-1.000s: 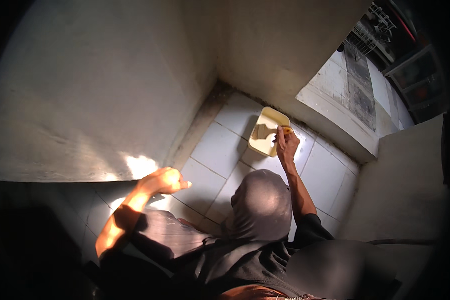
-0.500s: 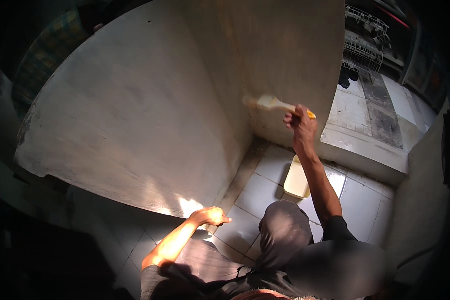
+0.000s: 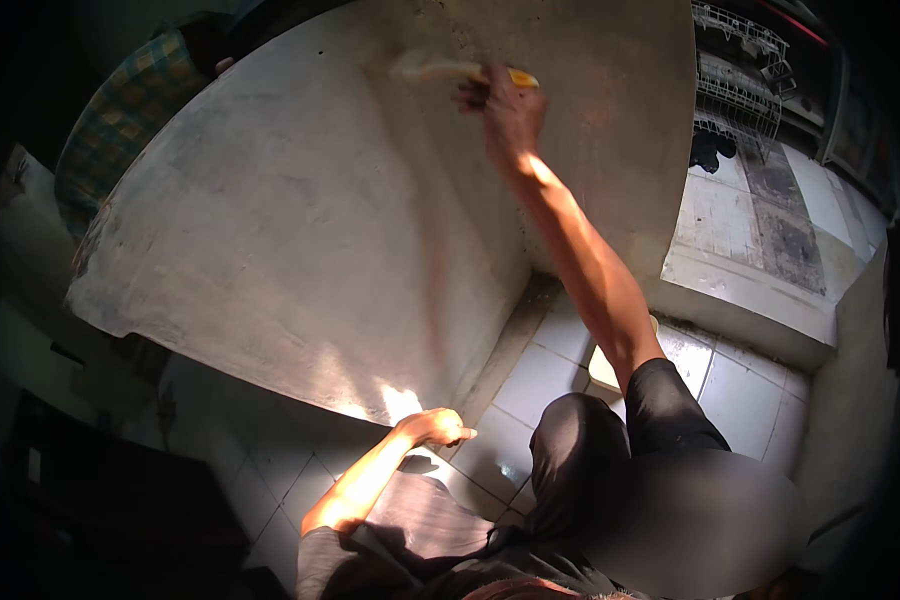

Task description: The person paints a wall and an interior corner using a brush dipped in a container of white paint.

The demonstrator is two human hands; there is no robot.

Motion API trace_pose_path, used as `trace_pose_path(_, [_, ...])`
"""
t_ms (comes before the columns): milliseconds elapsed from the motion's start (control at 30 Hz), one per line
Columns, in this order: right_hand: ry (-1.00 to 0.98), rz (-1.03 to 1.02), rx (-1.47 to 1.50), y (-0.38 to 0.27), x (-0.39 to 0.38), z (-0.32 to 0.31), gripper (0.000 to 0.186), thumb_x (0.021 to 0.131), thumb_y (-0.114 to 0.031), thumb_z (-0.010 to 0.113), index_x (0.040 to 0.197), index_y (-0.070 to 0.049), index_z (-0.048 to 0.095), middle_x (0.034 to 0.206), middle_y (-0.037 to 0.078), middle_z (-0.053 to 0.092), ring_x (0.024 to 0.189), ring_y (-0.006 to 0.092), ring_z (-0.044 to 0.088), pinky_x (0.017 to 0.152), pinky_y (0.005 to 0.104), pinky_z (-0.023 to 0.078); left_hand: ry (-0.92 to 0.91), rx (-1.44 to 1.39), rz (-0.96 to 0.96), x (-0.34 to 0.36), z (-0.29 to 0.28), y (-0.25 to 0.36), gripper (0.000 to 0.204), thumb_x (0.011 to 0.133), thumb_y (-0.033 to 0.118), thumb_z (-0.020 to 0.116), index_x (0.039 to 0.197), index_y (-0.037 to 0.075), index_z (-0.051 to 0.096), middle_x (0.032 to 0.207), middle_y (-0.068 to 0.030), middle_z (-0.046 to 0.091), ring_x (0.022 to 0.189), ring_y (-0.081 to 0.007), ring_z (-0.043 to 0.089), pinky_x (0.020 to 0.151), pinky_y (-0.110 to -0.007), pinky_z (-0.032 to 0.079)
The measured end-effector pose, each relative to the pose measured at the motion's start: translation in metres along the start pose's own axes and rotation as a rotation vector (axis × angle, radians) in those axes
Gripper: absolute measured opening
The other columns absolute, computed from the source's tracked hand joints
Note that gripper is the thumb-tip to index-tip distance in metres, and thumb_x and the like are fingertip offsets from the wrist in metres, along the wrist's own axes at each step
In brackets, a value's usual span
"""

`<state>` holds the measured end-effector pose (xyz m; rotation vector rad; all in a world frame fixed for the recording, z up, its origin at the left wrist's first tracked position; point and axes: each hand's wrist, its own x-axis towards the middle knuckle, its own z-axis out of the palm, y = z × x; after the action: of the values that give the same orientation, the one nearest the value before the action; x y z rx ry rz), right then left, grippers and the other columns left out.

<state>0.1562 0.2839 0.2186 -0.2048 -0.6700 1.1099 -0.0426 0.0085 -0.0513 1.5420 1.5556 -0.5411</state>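
Note:
My right hand [image 3: 510, 110] is closed round the handle of a paintbrush [image 3: 450, 70], raised high with the arm stretched out. The brush has a yellow-orange handle end, and its pale head, blurred, points left at the corner where two plastered walls meet. Broad and grey-white, the left wall [image 3: 270, 220] shows a wet-looking darker streak down the corner side. The other wall [image 3: 610, 150] is browner. Low by the left wall's bottom edge, my left hand [image 3: 438, 428] is curled shut, with nothing visible in it. A pale yellow tub [image 3: 603, 370] on the floor is mostly hidden behind my right arm.
White floor tiles [image 3: 745, 400] lie below, with a raised ledge [image 3: 750, 310] at right. Beyond it stands a white wire rack [image 3: 735, 95]. At upper left, a person's checked garment [image 3: 120, 120] shows past the wall's edge. My bent knee [image 3: 580, 440] is near the tub.
My right hand has carried the paintbrush up and leftward along the corner. My right forearm now covers most of the tub. The left hand stays curled in about the same place.

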Motion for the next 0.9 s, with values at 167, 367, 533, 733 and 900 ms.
trace_pose_path(167, [0.151,0.160,-0.274,0.048,-0.077,-0.132,0.022,0.094,-0.018,0.063,0.089,0.004,0.065,0.069,0.010,0.065,0.051,0.0154,0.061,0.046,0.0306,0.049,0.011,0.041,0.099,-0.004,0.000,0.005,0.059,0.098,0.054,0.054,0.081,-0.001,0.067,0.081,-0.0183,0.068,0.081,-0.0328,0.066,0.077,-0.047,0.050])
trace_pose_path(367, [0.133,0.163,-0.614,0.046,-0.091,-0.131,0.032,0.089,-0.017,0.063,0.064,0.004,0.063,0.055,0.007,0.061,0.047,0.0145,0.061,0.045,0.0299,0.051,0.011,0.053,0.061,-0.020,-0.002,0.007,0.057,0.098,0.053,0.055,0.088,-0.001,0.070,0.090,-0.0208,0.071,0.086,-0.0359,0.068,0.081,-0.048,0.051])
trace_pose_path(533, [0.145,-0.037,-0.165,-0.015,-0.007,0.001,0.037,0.088,-0.018,0.063,0.060,0.007,0.059,0.057,0.011,0.063,0.047,0.0180,0.063,0.044,0.0333,0.052,0.010,0.051,0.066,-0.012,0.000,0.008,0.057,0.099,0.053,0.053,0.088,-0.001,0.070,0.092,-0.0202,0.071,0.088,-0.0357,0.067,0.083,-0.047,0.051])
trace_pose_path(733, [0.082,-0.116,-0.065,-0.033,0.014,0.042,0.031,0.091,-0.020,0.061,0.069,0.001,0.062,0.061,0.009,0.064,0.049,0.0170,0.062,0.047,0.0309,0.051,-0.035,0.048,-0.012,-0.023,-0.002,0.005,0.061,0.099,0.054,0.051,0.079,-0.002,0.066,0.080,-0.0193,0.067,0.082,-0.0339,0.067,0.080,-0.047,0.050])
trace_pose_path(900, [0.176,0.079,-0.223,0.038,-0.057,-0.068,0.032,0.088,-0.020,0.063,0.067,0.003,0.061,0.058,0.007,0.061,0.048,0.0136,0.060,0.044,0.0302,0.047,-0.044,0.096,-0.003,-0.032,-0.007,0.015,0.062,0.100,0.055,0.049,0.081,-0.001,0.067,0.083,-0.0189,0.068,0.083,-0.0342,0.066,0.080,-0.046,0.050])
